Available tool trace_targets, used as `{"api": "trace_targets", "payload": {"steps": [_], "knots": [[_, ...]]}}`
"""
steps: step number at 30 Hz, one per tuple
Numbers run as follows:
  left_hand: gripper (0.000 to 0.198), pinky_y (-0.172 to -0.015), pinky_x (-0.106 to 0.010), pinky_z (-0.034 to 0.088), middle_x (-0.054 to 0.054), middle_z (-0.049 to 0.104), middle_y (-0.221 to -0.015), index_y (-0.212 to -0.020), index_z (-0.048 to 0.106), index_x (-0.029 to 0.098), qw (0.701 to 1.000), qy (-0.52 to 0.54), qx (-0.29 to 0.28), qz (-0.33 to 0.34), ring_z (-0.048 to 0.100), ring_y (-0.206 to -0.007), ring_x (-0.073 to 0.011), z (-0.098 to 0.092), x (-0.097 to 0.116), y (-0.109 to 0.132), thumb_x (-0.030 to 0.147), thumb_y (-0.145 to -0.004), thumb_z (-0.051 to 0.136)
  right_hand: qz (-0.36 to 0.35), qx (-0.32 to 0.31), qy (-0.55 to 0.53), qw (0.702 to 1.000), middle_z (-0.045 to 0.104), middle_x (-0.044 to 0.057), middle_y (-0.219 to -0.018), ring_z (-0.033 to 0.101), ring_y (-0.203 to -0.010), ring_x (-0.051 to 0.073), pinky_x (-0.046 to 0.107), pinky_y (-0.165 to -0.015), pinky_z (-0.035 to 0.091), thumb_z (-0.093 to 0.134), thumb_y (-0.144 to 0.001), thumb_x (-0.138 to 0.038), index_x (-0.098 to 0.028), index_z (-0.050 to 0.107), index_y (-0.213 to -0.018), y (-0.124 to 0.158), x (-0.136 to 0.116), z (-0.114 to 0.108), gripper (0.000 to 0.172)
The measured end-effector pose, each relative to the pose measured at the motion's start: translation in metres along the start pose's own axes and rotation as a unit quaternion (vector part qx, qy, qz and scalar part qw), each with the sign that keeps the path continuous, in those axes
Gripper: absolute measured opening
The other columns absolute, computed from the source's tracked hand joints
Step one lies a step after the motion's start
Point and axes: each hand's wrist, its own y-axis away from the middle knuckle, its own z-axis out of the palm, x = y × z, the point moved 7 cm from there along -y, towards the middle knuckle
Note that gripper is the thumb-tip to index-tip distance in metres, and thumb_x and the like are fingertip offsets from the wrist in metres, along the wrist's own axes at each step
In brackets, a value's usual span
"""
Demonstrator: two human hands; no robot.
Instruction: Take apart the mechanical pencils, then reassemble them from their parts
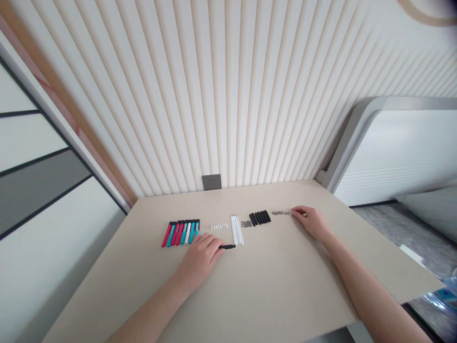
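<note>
Head view. You are looking down at a pale beige table that is standing against a wall of vertical cream slats; a grey socket plate is sitting in the wall just above the table's far edge. To the left, a white panel with dark bands is running alongside the table. To the right, a white, grey-edged unit is standing on a grey floor.

Pen parts are lying in a loose row across the far middle of the table:
- a row of red, teal and white pens
- small white pieces
- a bundle of white tubes
- a few small grey pieces
- a row of black caps
- a line of tiny grey springs

Your left hand is resting palm down on the table just in front of the pens. Its fingers are curling closed on one end of a short black barrel, which is lying flat with its far end touching the near end of the white tubes.

Your right hand is resting on the table at the right end of the springs, with its fingers bending down toward them. You cannot tell from here whether it is pinching one.
</note>
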Motion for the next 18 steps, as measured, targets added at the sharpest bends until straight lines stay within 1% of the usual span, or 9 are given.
{"api": "trace_targets", "payload": {"steps": [7, 13, 14, 16, 18], "knots": [[0.005, -0.081, -0.036, 0.046, -0.002, 0.066, -0.089, -0.093, 0.061, 0.020, 1.000, 0.008, 0.001, 0.001, 0.060, -0.088, -0.0211, -0.001, 0.001, -0.001, 0.021, -0.093, 0.056, -0.001, 0.001, -0.016, 1.000, 0.074, 0.007, -0.088, 0.067, -0.078, 0.022, 0.034, -0.073, 0.049, 0.054, -0.083, -0.042, -0.021, 0.072, -0.095, 0.000, 0.000, 0.004, 0.031], [0.005, -0.083, -0.038, 0.045, -0.002, 0.066, -0.093, -0.095, 0.060, 0.020, 1.000, 0.012, -0.007, -0.005, 0.059, -0.091, -0.0222, 0.001, -0.001, -0.001, 0.018, -0.091, 0.059, -0.019, 0.010, -0.023, 1.000, 0.073, 0.009, -0.094, 0.066, -0.080, 0.022, 0.035, -0.074, 0.050, 0.055, -0.083, -0.040, -0.018, 0.068, -0.108, 0.000, -0.002, 0.003, 0.036], [0.005, -0.084, -0.038, 0.045, -0.002, 0.066, -0.093, -0.096, 0.060, 0.020, 1.000, 0.011, -0.008, -0.005, 0.059, -0.092, -0.0223, 0.002, -0.001, -0.001, 0.018, -0.091, 0.059, -0.021, 0.016, -0.020, 0.999, 0.073, 0.009, -0.094, 0.066, -0.080, 0.022, 0.035, -0.074, 0.050, 0.055, -0.083, -0.039, -0.017, 0.067, -0.109, 0.001, -0.005, 0.001, 0.036], [0.005, -0.084, -0.038, 0.045, -0.003, 0.066, -0.094, -0.096, 0.060, 0.020, 1.000, 0.011, -0.007, -0.004, 0.059, -0.093, -0.0224, 0.003, -0.002, 0.000, 0.017, -0.091, 0.059, -0.032, 0.050, -0.014, 0.998, 0.073, 0.010, -0.095, 0.065, -0.079, 0.023, 0.037, -0.076, 0.050, 0.054, -0.085, -0.039, -0.017, 0.067, -0.108, 0.004, -0.016, -0.005, 0.034], [0.006, -0.084, -0.038, 0.045, -0.003, 0.065, -0.094, -0.096, 0.060, 0.020, 1.000, 0.013, -0.005, -0.003, 0.059, -0.093, -0.0222, 0.003, -0.002, 0.000, 0.017, -0.091, 0.059, -0.067, 0.093, -0.015, 0.993, 0.072, 0.010, -0.096, 0.064, -0.081, 0.023, 0.038, -0.079, 0.050, 0.052, -0.088, -0.039, -0.018, 0.068, -0.103, 0.013, -0.039, -0.009, 0.030]]}}
